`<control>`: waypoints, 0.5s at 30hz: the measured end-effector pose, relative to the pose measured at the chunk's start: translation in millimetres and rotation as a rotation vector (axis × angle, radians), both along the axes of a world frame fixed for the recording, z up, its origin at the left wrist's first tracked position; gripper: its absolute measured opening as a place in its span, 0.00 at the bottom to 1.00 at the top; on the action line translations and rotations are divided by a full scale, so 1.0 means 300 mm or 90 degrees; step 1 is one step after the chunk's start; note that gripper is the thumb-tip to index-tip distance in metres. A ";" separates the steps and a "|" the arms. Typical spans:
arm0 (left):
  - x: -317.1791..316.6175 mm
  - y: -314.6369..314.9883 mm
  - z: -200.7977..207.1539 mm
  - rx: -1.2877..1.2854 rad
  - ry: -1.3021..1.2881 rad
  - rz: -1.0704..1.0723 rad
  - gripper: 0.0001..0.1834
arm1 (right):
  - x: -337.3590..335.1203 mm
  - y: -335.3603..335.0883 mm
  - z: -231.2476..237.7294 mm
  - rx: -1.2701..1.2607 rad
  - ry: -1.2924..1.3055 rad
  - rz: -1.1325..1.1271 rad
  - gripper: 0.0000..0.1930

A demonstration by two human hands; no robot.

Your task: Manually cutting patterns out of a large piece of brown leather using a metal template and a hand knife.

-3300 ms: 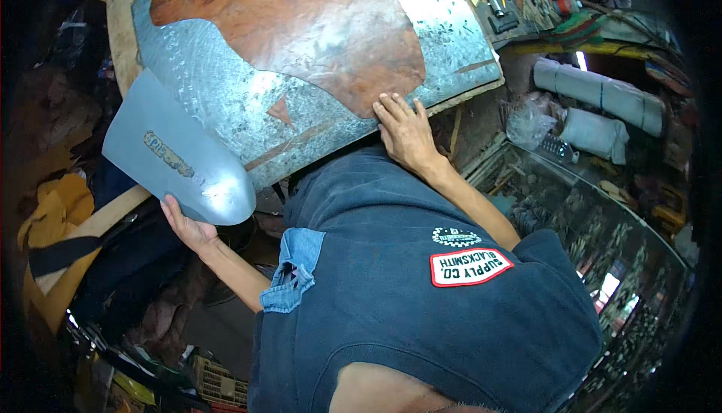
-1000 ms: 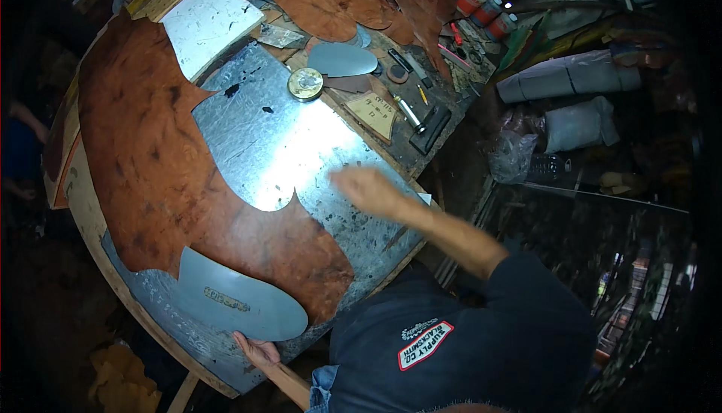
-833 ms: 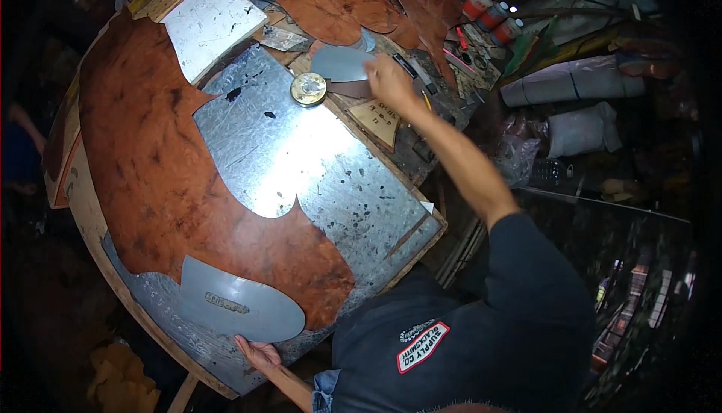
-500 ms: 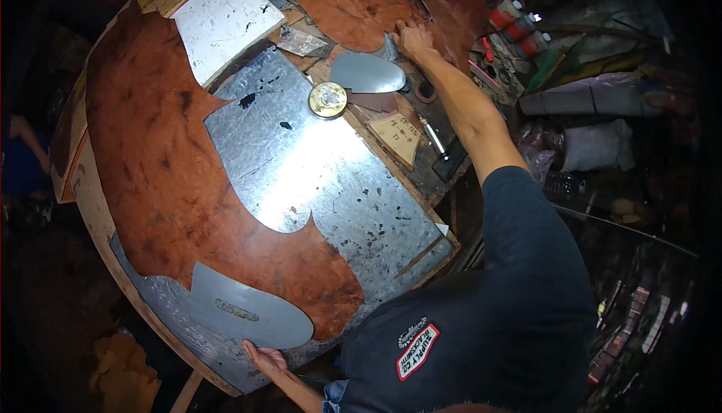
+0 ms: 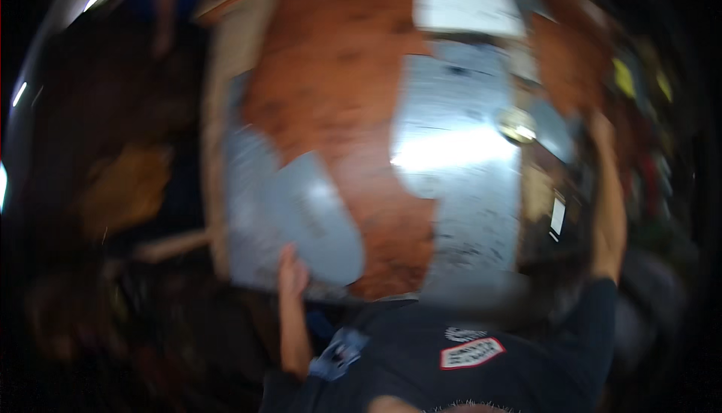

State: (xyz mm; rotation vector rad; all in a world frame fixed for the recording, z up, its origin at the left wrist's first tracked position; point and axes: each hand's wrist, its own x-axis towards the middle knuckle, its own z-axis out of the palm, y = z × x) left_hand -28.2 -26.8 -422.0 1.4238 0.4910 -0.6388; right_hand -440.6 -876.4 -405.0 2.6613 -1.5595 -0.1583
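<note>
directions read from the middle of the view; blur throughout.

left hand (image 5: pixel 293 272): bare, at seven o'clock; fingers close together, upright, touching the near-left edge of the grey panel. whether it pinches the rim or only rests against it, cannot tell.

right hand (image 5: pixel 601 127): bare, arm stretched out, between two and three o'clock; smeared, so whether it is spread, closed or holding anything, cannot tell.

grey panel (image 5: pixel 320 214): one, smooth, rounded at the near end, with a dim marking mid-face; at eight o'clock, lying partly over the brown hide, partly over the metal sheet.

brown hide (image 5: pixel 338 97): one, large, mottled, irregular outline; runs from twelve o'clock toward six across the table.

metal sheet (image 5: pixel 477 221): shiny, dark-flecked; bare stretch at three o'clock.

white slab (image 5: pixel 466 0): at one o'clock, beside the hide.

round tin (image 5: pixel 517 125): pale gold top, at two o'clock, by the sheet's right edge.

second grey panel (image 5: pixel 553 129): smaller, between the tin and the right hand.

brown leather (image 5: pixel 568 60): at two o'clock, near the right hand.

yellow-tan material (image 5: pixel 124 187): at nine o'clock, off the table.

another person's arm (image 5: pixel 162 9): between ten and eleven o'clock, well apart.
</note>
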 end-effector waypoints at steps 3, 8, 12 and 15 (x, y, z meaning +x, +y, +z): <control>-0.027 -0.019 0.049 0.017 -0.046 -0.072 0.19 | 0.132 0.199 0.071 0.050 -0.288 0.025 0.23; -0.025 -0.132 0.275 -0.273 0.054 -0.032 0.26 | 0.612 1.002 0.431 -0.073 -0.384 0.416 0.26; 0.051 -0.232 0.320 -0.354 0.077 -0.179 0.24 | 0.791 1.461 0.491 0.105 -0.515 0.437 0.33; 0.063 -0.286 0.339 -0.461 0.019 -0.274 0.21 | 0.857 1.646 0.443 0.830 -0.775 0.069 0.32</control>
